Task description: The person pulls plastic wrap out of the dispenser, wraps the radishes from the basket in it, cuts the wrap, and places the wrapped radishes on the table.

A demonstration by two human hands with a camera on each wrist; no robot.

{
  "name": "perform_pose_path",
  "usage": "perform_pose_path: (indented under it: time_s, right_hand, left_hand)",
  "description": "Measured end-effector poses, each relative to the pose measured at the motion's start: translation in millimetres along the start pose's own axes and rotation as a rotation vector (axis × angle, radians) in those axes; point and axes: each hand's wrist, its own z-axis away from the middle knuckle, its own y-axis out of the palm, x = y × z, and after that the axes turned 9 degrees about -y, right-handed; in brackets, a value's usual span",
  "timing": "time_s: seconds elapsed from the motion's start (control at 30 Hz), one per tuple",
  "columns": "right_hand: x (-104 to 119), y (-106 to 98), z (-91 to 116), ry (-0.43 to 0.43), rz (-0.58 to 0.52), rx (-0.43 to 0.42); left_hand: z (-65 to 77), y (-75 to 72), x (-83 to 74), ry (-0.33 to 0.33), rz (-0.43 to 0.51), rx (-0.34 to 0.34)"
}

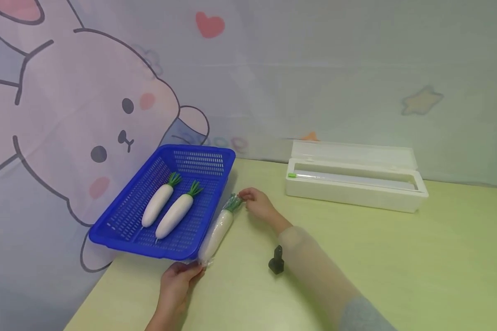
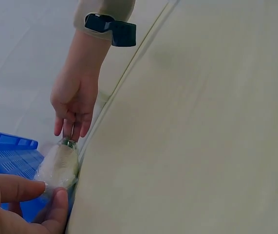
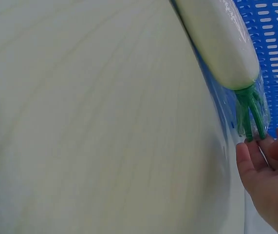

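A white radish with green leaf stubs, wrapped in clear plastic film [image 1: 217, 233], slants beside the blue basket's right side. At its lower end, the left hand [image 1: 180, 281] pinches the wrapped tip between thumb and fingers; the left wrist view shows this wrapped radish [image 2: 60, 163] end-on. My right hand [image 1: 257, 202] holds the film at the leaf end with its fingertips. In the right wrist view, the green leaf stubs [image 3: 251, 109] reach those bent fingers. Two unwrapped white radishes [image 1: 175, 216] lie in the blue basket [image 1: 162, 253].
A long white box [image 1: 356, 196] with its lid raised stands at the back right, a green-ended slide cutter [image 1: 292, 175] along its opening. The pale green table [image 1: 397, 257] meets a cloth backdrop [image 1: 335, 82] printed with a rabbit. A black wrist device [image 1: 276, 261] shows beside the right sleeve.
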Motion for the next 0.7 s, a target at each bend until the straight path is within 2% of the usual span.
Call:
perform_pose_path:
  time_s: [0.33, 0.47, 0.6, 0.7]
  right_hand:
    - [-2.3, -0.3, 6.6, -0.040, 0.054, 0.038]
    - [-3.0, -6.1, 10.0, -0.056, 0.074, 0.024]
    - [-0.8, -14.9, 17.2, -0.090, 0.078, 0.021]
    - [2.4, -24.9, 24.8, -0.119, 0.082, 0.012]
  left_hand:
    - [3.1, -1.5, -1.7, 0.003, -0.040, 0.050]
    - [6.9, -0.4, -3.2, 0.034, -0.098, 0.037]
    - [15.6, -0.7, -6.9, 0.077, -0.270, -0.052]
    - [26.8, 0.9, -11.5, 0.128, -0.468, -0.096]
